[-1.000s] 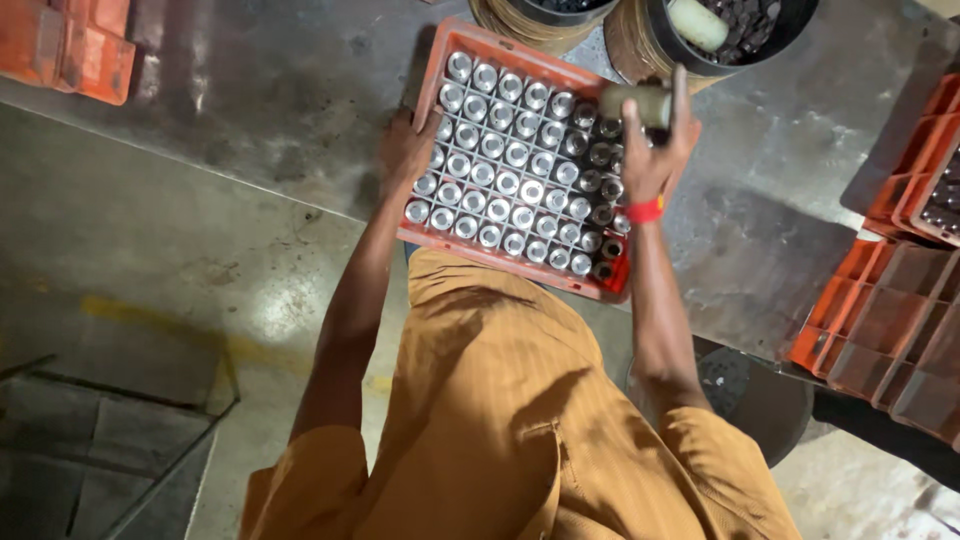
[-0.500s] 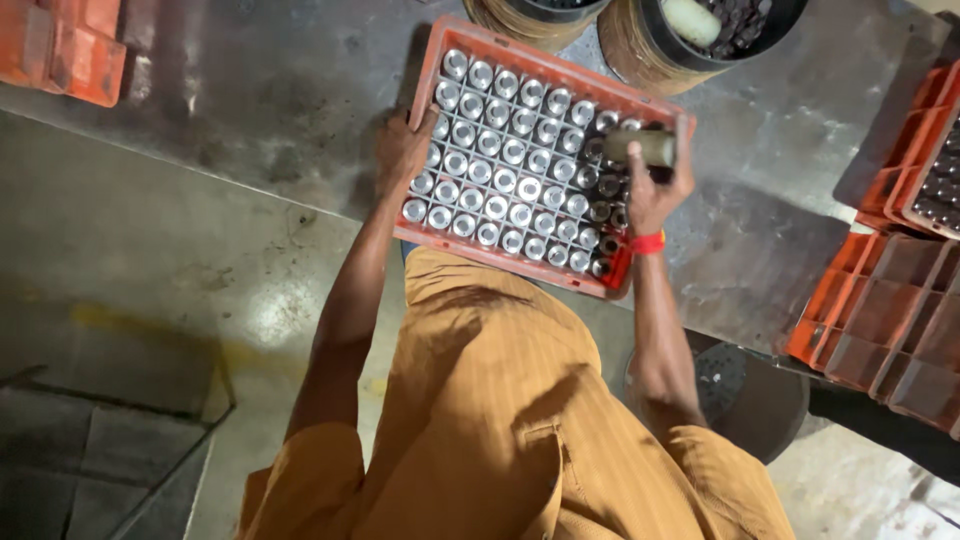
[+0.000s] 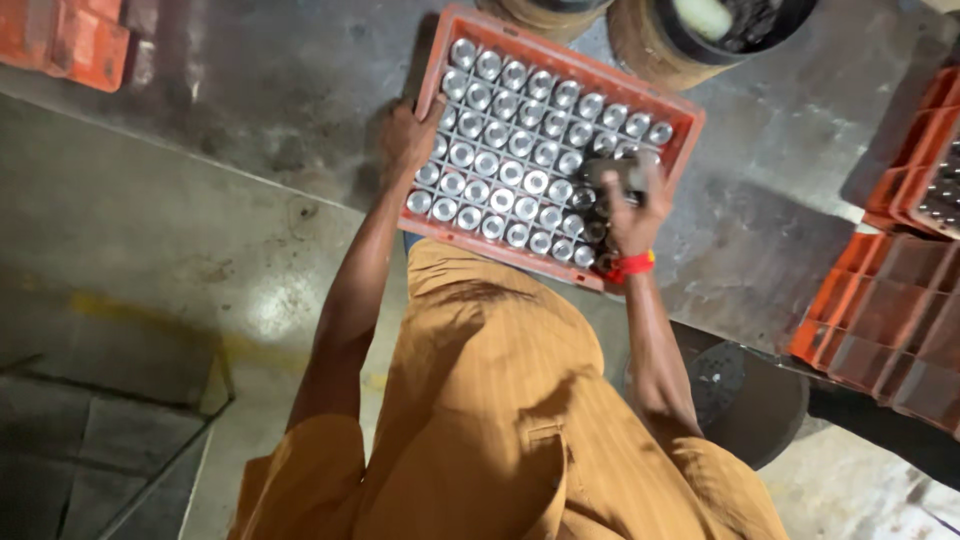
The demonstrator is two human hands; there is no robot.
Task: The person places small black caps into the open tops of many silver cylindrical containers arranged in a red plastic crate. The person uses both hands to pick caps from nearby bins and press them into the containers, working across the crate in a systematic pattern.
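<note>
Head view: a bottle is clamped in the right hand over the red crate of capped bottles, near its right edge. The crate's left rim is gripped by the left hand. Judged, seating is underway; a free slot must be found.

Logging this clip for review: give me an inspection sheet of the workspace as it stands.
Surface: grey concrete floor, stained.
Job's things: orange plastic crate full of silver-capped bottles; one dark bottle held over the crate's right side.
Clutter: stacked orange crates to the right; two round drums beyond the crate.
Hands: left hand grips the crate's left rim; right hand, red wristband, holds the dark bottle.
Cables: nothing seen.
Surroundings: floor hatch lower left.
</note>
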